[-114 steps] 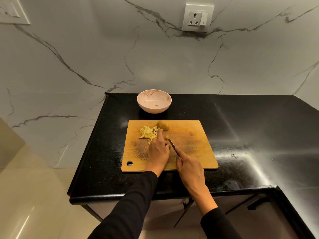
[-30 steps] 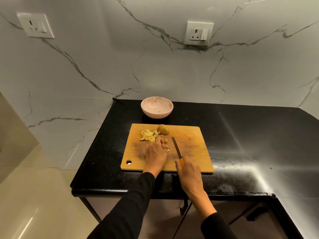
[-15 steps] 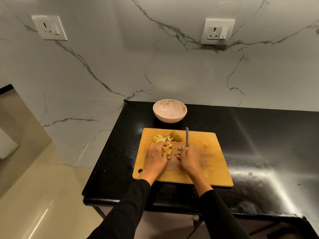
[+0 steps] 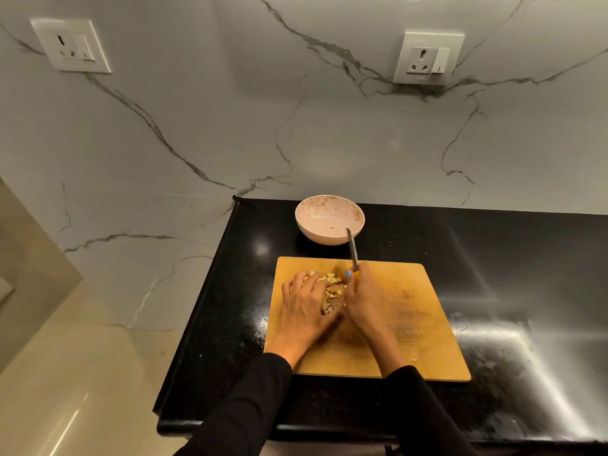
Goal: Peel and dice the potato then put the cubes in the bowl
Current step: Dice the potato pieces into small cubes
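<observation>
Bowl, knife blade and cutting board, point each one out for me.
bowl (image 4: 330, 205), head view, on its far inner wall.
knife blade (image 4: 352, 245), head view, mid-blade above the right hand.
cutting board (image 4: 414, 327), head view, bare wood right of the hands.

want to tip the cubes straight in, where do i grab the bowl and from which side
Take the bowl by its rim on the left, thumb inside, fingers under the rounded wall. It stands upright and open behind the cutting board, and the knife in the right hand points up across its right side, so that side looks awkward.
</observation>
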